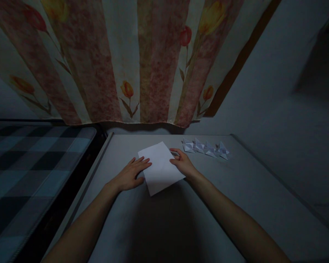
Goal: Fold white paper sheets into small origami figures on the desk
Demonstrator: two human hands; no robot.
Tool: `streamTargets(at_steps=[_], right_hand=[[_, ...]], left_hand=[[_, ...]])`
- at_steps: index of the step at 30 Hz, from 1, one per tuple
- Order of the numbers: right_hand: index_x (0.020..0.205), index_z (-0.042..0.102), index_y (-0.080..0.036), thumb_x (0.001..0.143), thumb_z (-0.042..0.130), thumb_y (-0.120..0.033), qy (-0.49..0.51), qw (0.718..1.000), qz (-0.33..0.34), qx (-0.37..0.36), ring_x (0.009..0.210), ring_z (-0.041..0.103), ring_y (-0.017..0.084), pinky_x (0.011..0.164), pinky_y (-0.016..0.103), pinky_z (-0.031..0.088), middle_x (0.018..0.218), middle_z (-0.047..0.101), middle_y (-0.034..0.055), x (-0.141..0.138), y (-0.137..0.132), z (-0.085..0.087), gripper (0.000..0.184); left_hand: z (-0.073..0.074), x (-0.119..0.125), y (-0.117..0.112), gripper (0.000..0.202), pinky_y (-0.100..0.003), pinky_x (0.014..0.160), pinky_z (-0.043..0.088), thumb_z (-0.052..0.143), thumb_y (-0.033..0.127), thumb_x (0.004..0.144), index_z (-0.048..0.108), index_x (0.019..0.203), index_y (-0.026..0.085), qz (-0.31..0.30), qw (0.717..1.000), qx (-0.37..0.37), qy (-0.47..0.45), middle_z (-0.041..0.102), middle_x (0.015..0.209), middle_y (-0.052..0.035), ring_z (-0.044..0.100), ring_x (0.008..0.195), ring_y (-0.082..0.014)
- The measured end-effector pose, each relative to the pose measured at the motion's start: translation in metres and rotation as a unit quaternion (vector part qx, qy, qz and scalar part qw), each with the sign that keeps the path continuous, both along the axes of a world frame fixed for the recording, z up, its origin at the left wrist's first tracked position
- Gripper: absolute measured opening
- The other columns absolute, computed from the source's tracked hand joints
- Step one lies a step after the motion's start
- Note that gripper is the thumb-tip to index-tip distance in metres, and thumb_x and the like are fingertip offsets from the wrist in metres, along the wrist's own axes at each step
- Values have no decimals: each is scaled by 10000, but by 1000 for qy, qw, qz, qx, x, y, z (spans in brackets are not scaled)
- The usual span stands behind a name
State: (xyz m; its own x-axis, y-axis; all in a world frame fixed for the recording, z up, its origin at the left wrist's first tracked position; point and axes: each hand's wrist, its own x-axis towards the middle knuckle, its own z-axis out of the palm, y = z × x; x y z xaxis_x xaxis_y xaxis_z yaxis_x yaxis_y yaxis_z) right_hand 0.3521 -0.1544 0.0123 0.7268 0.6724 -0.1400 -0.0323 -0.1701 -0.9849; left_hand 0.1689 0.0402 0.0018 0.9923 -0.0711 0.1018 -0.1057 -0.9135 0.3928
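A white sheet of paper (162, 164) lies tilted on the pale table (230, 204), its lower part curving slightly. My left hand (131, 173) rests at the paper's left edge, fingers spread, with the fingertips on the sheet. At the opposite edge, my right hand (183, 162) has its thumb and fingers bent around the paper's right side, gripping it. Behind and to the right stand several folded white paper shapes (205, 148) in a row, apart from both hands.
A striped curtain with tulips (128, 62) hangs behind the table's far edge. On the left is a mattress with a checked cover (30, 175), separated from the table by a dark gap. A bare wall (268, 109) borders the right side.
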Motion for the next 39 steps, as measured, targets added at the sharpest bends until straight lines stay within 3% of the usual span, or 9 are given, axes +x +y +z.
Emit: streamTargets(at_steps=[9,16,21,24,28,31,33,36,39], right_hand=[[977,648,-176,646,615,-292,85,992,9,90,579,567,148,516,249,416,752,659,18,-6,-12,10,352],[941,706,-217,598,713,-237,-171,971,5,165,1105,543,245,867,342,451,1212,602,67,0,-15,13,344],[796,677,-180,680,690,-318,-121,981,-5,153,707,619,175,653,297,483,762,680,23,-15,-10,17,181],[942,628,-171,663,692,-371,-61,989,-41,129,569,582,149,535,261,451,690,662,7,-17,-5,12,349],[1231,491,-164,696,628,-343,-114,992,-58,-9,554,587,176,544,309,474,689,655,15,-4,-9,-3,581],[1258,504,-155,726,626,-339,-336,929,-81,-135,870,627,258,798,432,489,963,663,114,3,-17,-8,575],[1300,486,-147,757,629,-410,-475,863,-37,-164,1184,488,322,990,494,376,1274,539,180,2,-21,-7,620],[1409,356,-112,793,582,-550,-582,784,141,-164,1395,202,325,1116,511,193,1495,291,184,-7,-17,-5,789],[1458,232,-59,795,522,-643,-586,734,289,-187,1420,143,300,1144,484,131,1520,217,199,-17,-10,-11,930]], left_hand=[[1,7,-12,292,-423,1019,414,484,223,865,650,1105,236,41,968,37,-246,680,1143,-61,593,1129,-213],[14,1,-24,220,-281,750,548,506,213,849,718,902,186,115,915,-77,-379,745,888,-54,700,790,-167],[28,10,-41,153,-232,581,516,611,272,748,717,796,172,254,858,-311,-320,722,731,-10,657,630,-146],[21,19,-41,266,-218,536,487,674,313,697,677,894,133,295,820,-418,-257,676,673,-2,624,579,-130],[4,20,-27,576,-320,709,537,658,306,729,493,1259,152,316,851,-341,-245,680,922,-61,661,764,-169],[0,12,-18,777,-495,1021,391,696,396,716,358,1387,199,200,941,-159,-221,468,1381,-154,471,1246,-297],[1,7,-19,995,-533,1105,262,758,477,628,259,1441,196,85,980,-79,-159,298,1498,-167,283,1373,-336],[1,6,-27,1211,-519,1143,170,786,545,543,116,1483,179,-26,997,-16,-68,158,1543,-173,150,1421,-325],[-2,10,-35,1195,-504,1144,156,728,596,579,88,1487,156,-56,998,20,3,145,1542,-175,135,1426,-307]])
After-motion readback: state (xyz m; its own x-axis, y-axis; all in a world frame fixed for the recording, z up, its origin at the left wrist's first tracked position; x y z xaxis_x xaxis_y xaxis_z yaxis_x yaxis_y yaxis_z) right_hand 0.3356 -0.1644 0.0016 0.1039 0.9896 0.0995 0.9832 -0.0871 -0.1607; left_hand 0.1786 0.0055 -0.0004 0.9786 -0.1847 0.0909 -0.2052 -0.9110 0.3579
